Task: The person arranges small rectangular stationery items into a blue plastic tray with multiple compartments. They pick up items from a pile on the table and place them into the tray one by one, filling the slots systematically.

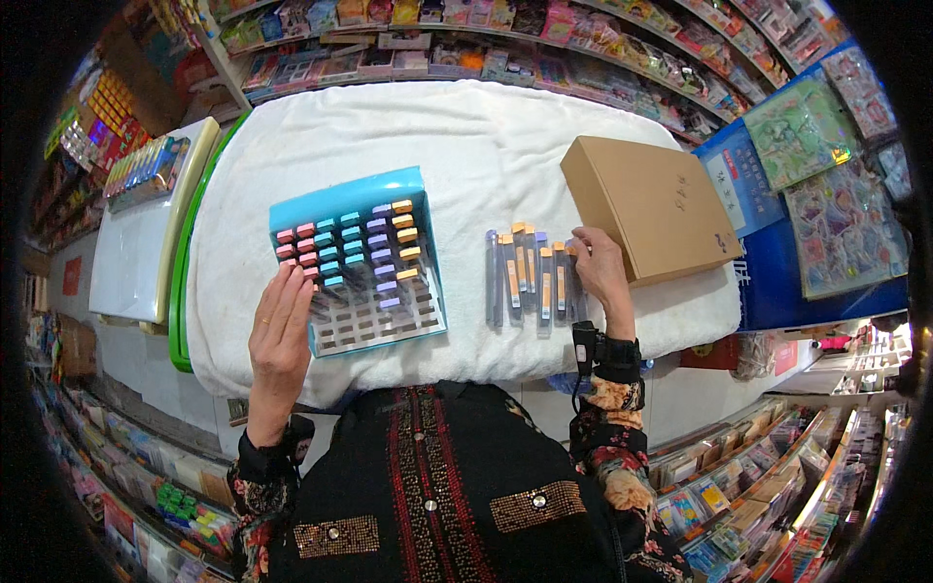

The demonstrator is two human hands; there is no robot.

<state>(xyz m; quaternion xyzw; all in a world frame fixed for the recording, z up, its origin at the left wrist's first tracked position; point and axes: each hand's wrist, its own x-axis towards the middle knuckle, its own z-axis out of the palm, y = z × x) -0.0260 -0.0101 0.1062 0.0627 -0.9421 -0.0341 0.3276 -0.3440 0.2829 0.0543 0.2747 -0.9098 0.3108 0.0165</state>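
A blue display box (pixel 346 191) with a white slotted insert (pixel 379 324) stands on a white cloth. Slim clear tubes with pink, teal, purple and orange caps fill its rear rows; the front slots show bare. My left hand (pixel 280 328) rests at the box's left edge, fingertips by the pink caps (pixel 306 244); whether it grips one is unclear. Right of the box lie several loose tubes (pixel 545 291) with orange or purple caps. My right hand (pixel 601 266) is at the right end of this group, fingers bent over a tube's cap; its hold is partly hidden.
A closed brown cardboard box (pixel 656 204) stands at the right of the cloth-covered table (pixel 474 138). Beyond it are packaged sheets (pixel 802 131) on a blue surface. At the left is a white lidded container (pixel 146 255) with a pack of pens on top. Stocked shelves surround the table.
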